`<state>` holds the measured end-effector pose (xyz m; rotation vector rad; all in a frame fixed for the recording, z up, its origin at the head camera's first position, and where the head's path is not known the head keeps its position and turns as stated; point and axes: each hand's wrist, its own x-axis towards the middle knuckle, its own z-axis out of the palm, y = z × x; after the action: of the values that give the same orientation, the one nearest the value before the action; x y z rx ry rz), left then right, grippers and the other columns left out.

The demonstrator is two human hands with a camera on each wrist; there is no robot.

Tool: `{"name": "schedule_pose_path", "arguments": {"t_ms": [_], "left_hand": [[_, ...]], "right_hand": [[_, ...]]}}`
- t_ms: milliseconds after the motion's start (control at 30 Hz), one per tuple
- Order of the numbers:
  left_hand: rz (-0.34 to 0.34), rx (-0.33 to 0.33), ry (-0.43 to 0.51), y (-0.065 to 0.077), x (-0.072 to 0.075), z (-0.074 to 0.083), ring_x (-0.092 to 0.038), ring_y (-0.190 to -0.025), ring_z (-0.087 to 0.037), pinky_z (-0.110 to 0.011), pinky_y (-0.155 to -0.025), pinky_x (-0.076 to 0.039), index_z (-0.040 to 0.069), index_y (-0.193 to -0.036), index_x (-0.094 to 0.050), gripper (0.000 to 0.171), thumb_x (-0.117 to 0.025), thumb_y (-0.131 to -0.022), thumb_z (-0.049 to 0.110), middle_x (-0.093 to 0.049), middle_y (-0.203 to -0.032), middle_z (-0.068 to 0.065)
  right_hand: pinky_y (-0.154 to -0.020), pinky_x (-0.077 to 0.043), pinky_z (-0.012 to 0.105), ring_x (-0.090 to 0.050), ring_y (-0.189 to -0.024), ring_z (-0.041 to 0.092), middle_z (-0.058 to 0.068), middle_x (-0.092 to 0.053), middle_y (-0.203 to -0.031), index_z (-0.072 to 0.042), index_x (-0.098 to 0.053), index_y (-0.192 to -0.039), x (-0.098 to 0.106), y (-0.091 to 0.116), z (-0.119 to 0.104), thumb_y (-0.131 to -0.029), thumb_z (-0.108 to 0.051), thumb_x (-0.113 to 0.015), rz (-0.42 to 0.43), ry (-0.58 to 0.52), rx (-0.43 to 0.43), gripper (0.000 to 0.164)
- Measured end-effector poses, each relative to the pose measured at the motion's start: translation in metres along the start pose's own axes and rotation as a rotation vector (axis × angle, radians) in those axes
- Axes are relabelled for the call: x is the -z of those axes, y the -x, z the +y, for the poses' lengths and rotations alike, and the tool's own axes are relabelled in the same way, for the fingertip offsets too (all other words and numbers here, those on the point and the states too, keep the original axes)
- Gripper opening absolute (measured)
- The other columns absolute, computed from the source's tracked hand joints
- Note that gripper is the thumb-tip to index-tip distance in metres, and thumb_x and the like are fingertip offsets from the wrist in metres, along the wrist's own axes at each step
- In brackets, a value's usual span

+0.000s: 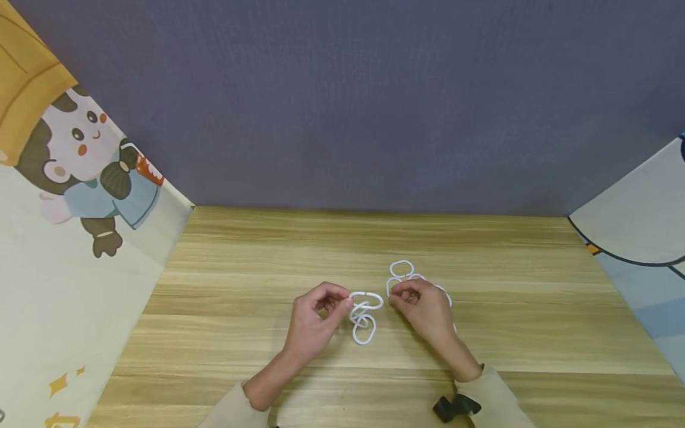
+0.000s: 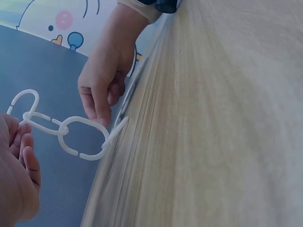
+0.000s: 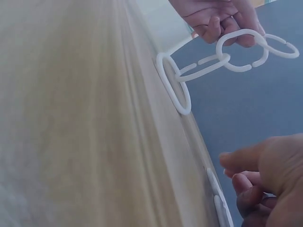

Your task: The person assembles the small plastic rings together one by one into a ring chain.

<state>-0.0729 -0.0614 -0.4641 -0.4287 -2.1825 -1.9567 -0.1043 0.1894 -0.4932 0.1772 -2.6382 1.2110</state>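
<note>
My left hand (image 1: 318, 321) pinches the top link of a short chain of white plastic links (image 1: 375, 329) between thumb and fingertips. From there the chain hangs down; in the right wrist view its lowest link (image 3: 165, 87) touches the tabletop. The links are oval, each with a small gap in one side. To the right, my right hand (image 1: 428, 309) hovers over a group of white links (image 1: 401, 261) on the table. Its fingers are loosely bent and I see nothing held between them. That hand hides part of the group, so whether those links are joined is unclear.
The wood-grain table (image 1: 225, 333) runs back to a dark blue-grey panel (image 1: 342, 107). Cartoon-printed panels stand at the left (image 1: 32, 285) and right (image 1: 642, 220). A black strap (image 1: 457, 408) is at the right sleeve.
</note>
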Motion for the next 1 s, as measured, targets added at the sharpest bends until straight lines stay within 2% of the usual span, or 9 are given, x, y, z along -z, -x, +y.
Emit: {"name": "schedule_pose_path", "arguments": {"t_ms": [233,467,700,833,933,1000], "left_hand": [[0.003,0.008,-0.002,0.0,0.0,0.0,-0.061,-0.074,-0.008,-0.018,-0.065,-0.05,0.003,-0.101,-0.079,0.006,-0.082,-0.096,0.002,-0.075,-0.085,-0.007],[0.002,0.011,-0.009,0.0,0.0,-0.001,-0.061,-0.075,-0.007,-0.019,-0.066,-0.051,0.003,-0.101,-0.079,0.007,-0.083,-0.096,0.002,-0.075,-0.086,-0.007],[0.001,0.019,-0.008,0.0,0.0,0.0,-0.061,-0.075,-0.007,-0.019,-0.066,-0.05,0.003,-0.101,-0.079,0.007,-0.083,-0.096,0.002,-0.075,-0.086,-0.007],[0.002,0.017,-0.006,0.0,0.0,0.001,-0.061,-0.075,-0.007,-0.018,-0.066,-0.05,0.002,-0.101,-0.078,0.007,-0.082,-0.095,0.002,-0.075,-0.086,-0.008],[0.0,0.013,-0.002,0.0,0.0,0.001,-0.061,-0.075,-0.007,-0.018,-0.066,-0.05,0.001,-0.101,-0.078,0.007,-0.082,-0.096,0.002,-0.075,-0.085,-0.008],[-0.001,0.01,-0.001,0.0,0.0,0.001,-0.061,-0.075,-0.007,-0.019,-0.066,-0.05,0.001,-0.101,-0.078,0.006,-0.082,-0.096,0.003,-0.075,-0.085,-0.008]], "right_hand": [[-0.062,-0.05,0.029,-0.06,-0.066,0.004,-0.011,-0.068,-0.075,-0.017,-0.083,-0.085,-0.004,0.001,0.004,-0.077,-0.01,-0.101,0.019,0.134,0.078,0.021],[-0.066,-0.05,0.037,-0.063,-0.065,0.005,-0.013,-0.069,-0.072,-0.02,-0.083,-0.083,-0.005,0.003,0.002,-0.079,-0.015,-0.101,0.013,0.194,0.057,0.019],[-0.068,-0.049,0.036,-0.063,-0.067,0.007,-0.012,-0.07,-0.073,-0.021,-0.081,-0.081,-0.004,0.003,0.0,-0.082,-0.015,-0.099,-0.035,0.199,0.015,0.019],[-0.065,-0.047,0.034,-0.058,-0.067,0.007,-0.012,-0.066,-0.074,-0.021,-0.079,-0.081,-0.005,0.004,0.003,-0.084,-0.013,-0.097,-0.011,0.184,0.083,0.02],[-0.059,-0.042,0.028,-0.052,-0.065,0.005,-0.011,-0.061,-0.076,-0.02,-0.076,-0.086,-0.008,0.004,0.013,-0.09,-0.016,-0.092,0.031,0.102,0.146,0.017],[-0.056,-0.039,0.025,-0.05,-0.064,0.005,-0.008,-0.059,-0.077,-0.017,-0.075,-0.09,-0.01,0.003,0.018,-0.094,-0.017,-0.089,0.047,0.042,0.156,0.015]]}}
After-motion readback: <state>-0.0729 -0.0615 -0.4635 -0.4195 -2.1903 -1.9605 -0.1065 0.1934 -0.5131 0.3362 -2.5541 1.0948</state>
